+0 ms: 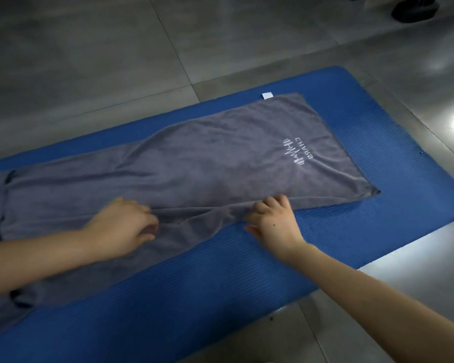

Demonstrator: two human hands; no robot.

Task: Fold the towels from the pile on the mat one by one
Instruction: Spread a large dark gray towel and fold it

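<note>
Grey tiled floor (89, 61), dim, with a bright glare patch at the right edge. Lying slantwise across it is a blue ribbed foam mat (194, 297), with one rounded corner at the far right.

A long grey-purple plush towel (194, 163) is spread flat along the mat's length. Its right end lies square on the mat, well short of the mat's end; its left end runs out of view. The near long edge is rumpled into ridges between the two hands, and the rest lies fairly smooth.

The left hand (121, 226) is on the towel, fingers curled in and pinching a bunched ridge of cloth at the near edge. The right hand (273, 221) is at the same edge further right, its fingers hooked over and gripping the hem, its thumb lying out on the bare mat. Both forearms are bare.

White embroidered logo (299, 151) with lettering near the towel's right end. Small white label tag (267, 95) sticks out at the far right corner. Dark object (414, 7) on the floor at top right, too cut off to identify.
</note>
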